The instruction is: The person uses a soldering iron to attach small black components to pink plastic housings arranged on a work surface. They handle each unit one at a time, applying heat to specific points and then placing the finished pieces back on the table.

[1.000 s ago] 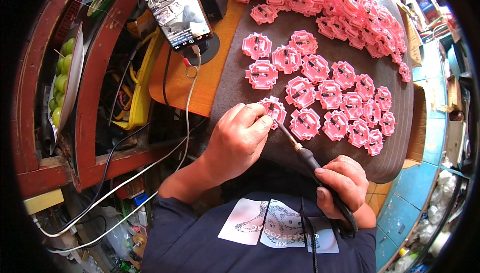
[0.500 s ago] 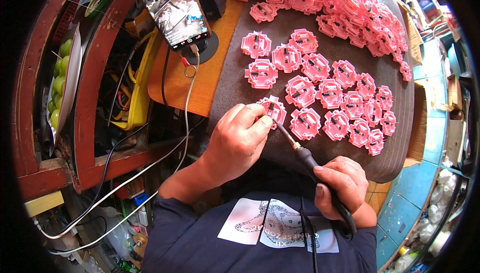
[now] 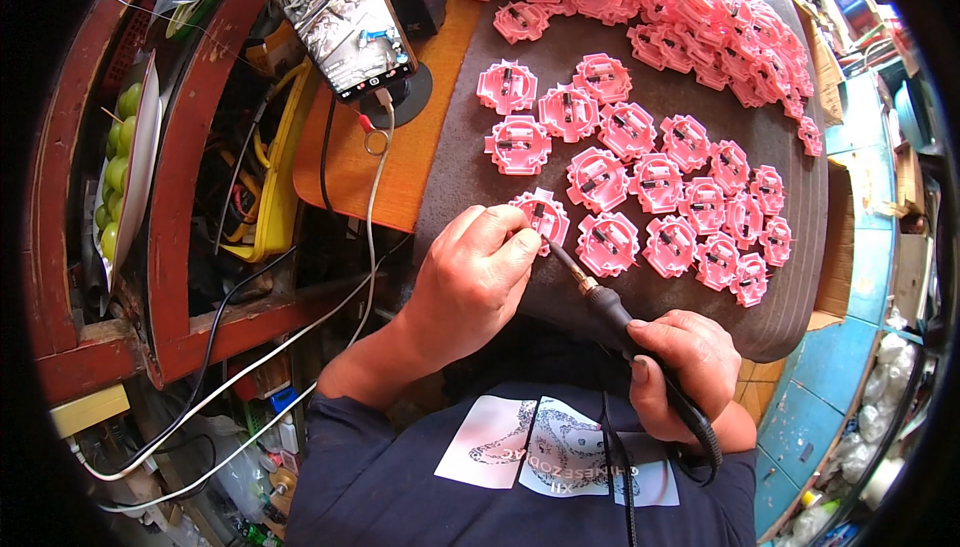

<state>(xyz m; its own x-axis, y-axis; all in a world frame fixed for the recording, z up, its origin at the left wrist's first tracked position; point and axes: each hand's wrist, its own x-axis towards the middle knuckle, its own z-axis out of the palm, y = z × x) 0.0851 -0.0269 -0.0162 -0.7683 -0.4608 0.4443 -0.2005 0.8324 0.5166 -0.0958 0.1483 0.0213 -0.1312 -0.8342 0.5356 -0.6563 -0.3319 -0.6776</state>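
Note:
My right hand [image 3: 690, 372] is wrapped round the dark handle of a soldering iron [image 3: 610, 312]. Its tip meets the near edge of a pink plastic part [image 3: 540, 215] with a small black piece at its middle. At that same part, my left hand [image 3: 478, 265] is closed in a pinch, thumb and forefinger together beside the iron's tip. Whatever the pinch holds is too small or hidden to make out. Several more such pink parts [image 3: 608, 244] lie spread on the dark board [image 3: 450, 172] to the right and beyond.
A large heap of pink parts [image 3: 700, 22] covers the board's far right. Far left, a phone [image 3: 340, 17] stands on an orange wooden surface [image 3: 385, 182], with a white cable [image 3: 375, 207] running down from it. A red-brown wooden frame [image 3: 185, 177] and a yellow container [image 3: 275, 217] stand at left.
The view has shifted slightly. Both hands stay at the same pink part, with the iron's tip still against it; the phone's screen picture differs.

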